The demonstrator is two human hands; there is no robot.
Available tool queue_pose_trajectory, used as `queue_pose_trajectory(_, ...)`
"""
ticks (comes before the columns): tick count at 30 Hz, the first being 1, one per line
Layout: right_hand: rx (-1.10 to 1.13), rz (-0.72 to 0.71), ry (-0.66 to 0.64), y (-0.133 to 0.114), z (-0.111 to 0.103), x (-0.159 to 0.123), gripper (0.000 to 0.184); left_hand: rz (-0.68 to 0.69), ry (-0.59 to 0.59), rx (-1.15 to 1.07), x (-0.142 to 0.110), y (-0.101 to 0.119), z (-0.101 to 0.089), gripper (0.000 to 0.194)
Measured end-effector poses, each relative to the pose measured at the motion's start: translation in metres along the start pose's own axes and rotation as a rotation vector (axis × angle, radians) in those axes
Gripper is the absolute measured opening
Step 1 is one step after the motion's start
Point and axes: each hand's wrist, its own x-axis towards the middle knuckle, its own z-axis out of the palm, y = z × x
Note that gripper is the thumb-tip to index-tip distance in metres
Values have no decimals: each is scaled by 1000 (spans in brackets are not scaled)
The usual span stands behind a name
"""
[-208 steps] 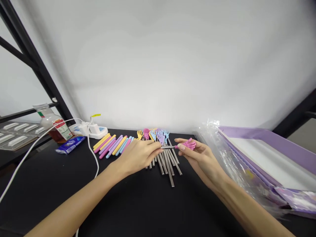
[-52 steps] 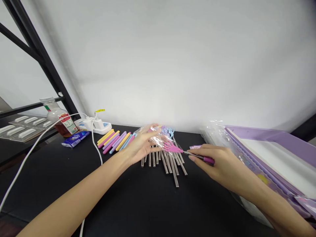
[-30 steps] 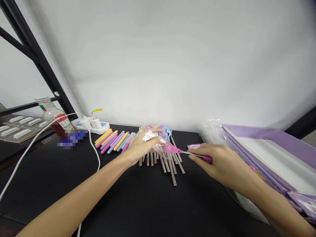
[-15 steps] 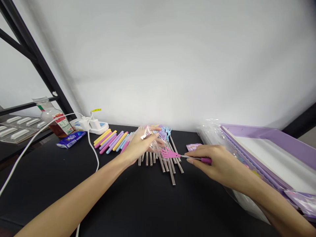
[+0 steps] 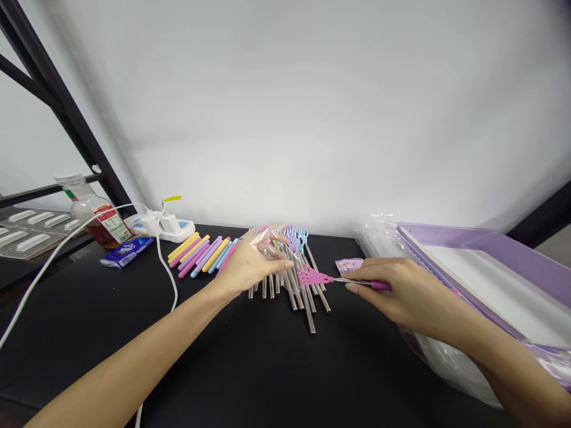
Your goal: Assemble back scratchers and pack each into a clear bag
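My right hand (image 5: 388, 291) is closed around the handle of a pink back scratcher (image 5: 314, 276) with a thin metal shaft. Its claw-shaped head points left, at the edge of a clear plastic bag (image 5: 272, 242). That bag is pinched in my left hand (image 5: 247, 261), fingers curled and partly covered by the shiny film. Whether the claw is inside the bag's mouth I cannot tell. Behind and below both hands lies a pile of metal-shafted back scratchers (image 5: 310, 309) with blue, purple and yellow heads. A row of coloured handles (image 5: 209, 254) sits left of my left hand.
A small stack of pink printed cards (image 5: 348, 266) lies behind my right hand. On the right are a purple tray (image 5: 473, 238) and clear plastic wrapping (image 5: 379, 238). A power strip (image 5: 178, 230), white cable (image 5: 172, 279), blue packet (image 5: 127, 252) and bottle (image 5: 100, 217) occupy the left.
My right hand and the back scratcher have shifted slightly right. The bag has turned and spread across my left fingers, and my left thumb now points more to the right.
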Motion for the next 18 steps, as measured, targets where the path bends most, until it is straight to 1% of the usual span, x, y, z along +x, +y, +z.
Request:
queue_pose_trajectory(4, 11, -15, 34, -2, 2, 0, 21, -63, 3, -48, 1, 2, 1, 42)
queue_pose_trajectory(7, 12, -17, 46, -5, 2, 0, 21, -116, -15, -95, 2, 4, 0, 46)
queue_pose_trajectory(10, 42, -34, 82, -7, -1, -1, 23, -149, 1, -89, 3, 4, -1, 52)
queue_pose_trajectory(12, 48, -44, 65, -8, -2, -2, 23, -155, 8, -86, 3, 3, -2, 54)
queue_pose_trajectory(15, -1, -42, 24, -8, 1, -2, 22, -190, -12, -118, 3, 4, -1, 52)
queue_pose_trajectory(18, -69, -30, 75, -8, 6, -2, 22, -226, -23, -141, 2, 6, -1, 53)
